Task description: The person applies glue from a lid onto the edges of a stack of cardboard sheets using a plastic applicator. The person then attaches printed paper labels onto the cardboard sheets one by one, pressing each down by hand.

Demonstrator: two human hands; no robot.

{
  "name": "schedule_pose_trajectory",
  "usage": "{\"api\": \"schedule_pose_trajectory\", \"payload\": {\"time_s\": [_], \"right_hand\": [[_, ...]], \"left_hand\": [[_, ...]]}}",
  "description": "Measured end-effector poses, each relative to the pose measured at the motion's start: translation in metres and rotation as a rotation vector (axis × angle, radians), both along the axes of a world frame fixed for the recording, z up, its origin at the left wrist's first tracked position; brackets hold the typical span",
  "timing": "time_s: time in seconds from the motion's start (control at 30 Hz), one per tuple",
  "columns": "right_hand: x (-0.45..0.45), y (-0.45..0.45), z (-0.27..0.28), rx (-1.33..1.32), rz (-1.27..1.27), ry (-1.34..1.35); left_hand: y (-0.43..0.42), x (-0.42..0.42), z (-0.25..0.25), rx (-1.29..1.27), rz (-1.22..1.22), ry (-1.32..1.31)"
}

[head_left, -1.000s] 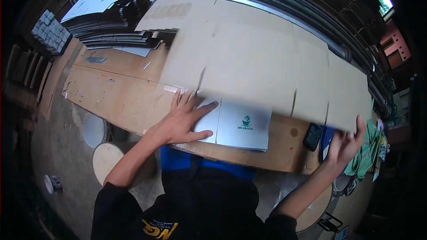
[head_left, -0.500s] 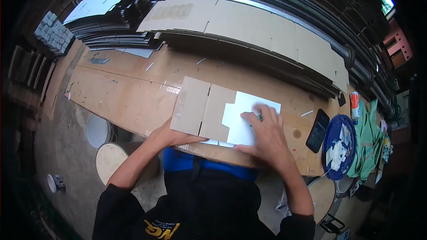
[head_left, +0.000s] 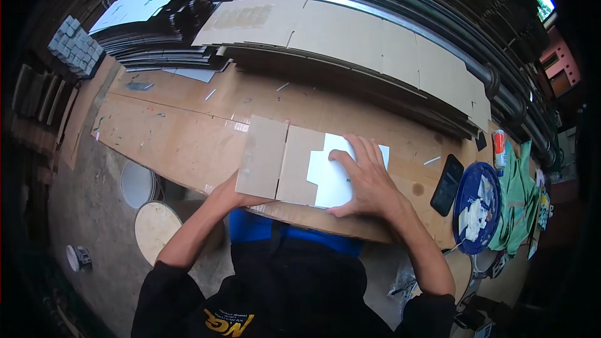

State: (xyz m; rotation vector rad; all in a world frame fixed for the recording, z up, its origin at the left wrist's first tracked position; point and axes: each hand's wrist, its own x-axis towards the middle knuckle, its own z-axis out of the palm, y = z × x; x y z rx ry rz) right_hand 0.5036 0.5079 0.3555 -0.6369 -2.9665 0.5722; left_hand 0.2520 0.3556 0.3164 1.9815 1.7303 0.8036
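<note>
A folded cardboard sheet (head_left: 299, 166) lies near the front edge of the table, its brown side up at the left and a white panel folded over at the right. My right hand (head_left: 363, 181) rests on the white panel with thumb and fingers spread around it. At the left end, my left hand (head_left: 241, 194) is at the lower edge of the cardboard, its fingers mostly hidden beneath; a fingertip shows at the far edge.
Long cardboard sheets (head_left: 350, 31) are stacked at the back, and white-topped sheets (head_left: 147, 3) at the back left. To the right are a phone (head_left: 447, 184), a blue lid (head_left: 466, 200) with white paste, a bottle (head_left: 499, 148) and green cloth (head_left: 516, 197).
The long sheet moved over the table has been folded into a short piece. Since half a second ago it has shifted slightly left, and my right hand has spread on the white panel.
</note>
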Motion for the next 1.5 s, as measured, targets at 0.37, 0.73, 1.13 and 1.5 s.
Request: {"api": "schedule_pose_trajectory", "payload": {"time_s": [0.37,0.73,1.13,1.5], "right_hand": [[0.005,0.002,-0.009,-0.051,0.027,0.050],[0.010,0.002,-0.009,-0.068,-0.008,0.157],[0.010,0.001,-0.012,-0.073,-0.010,0.178],[0.010,0.001,-0.015,-0.073,-0.018,0.183]], "left_hand": [[-0.025,-0.010,0.047,-0.134,-0.004,-0.220],[0.028,0.003,0.044,-0.206,-0.185,0.208],[0.023,0.004,0.045,-0.221,-0.146,0.161],[0.023,-0.003,0.041,-0.218,-0.197,0.122]]}}
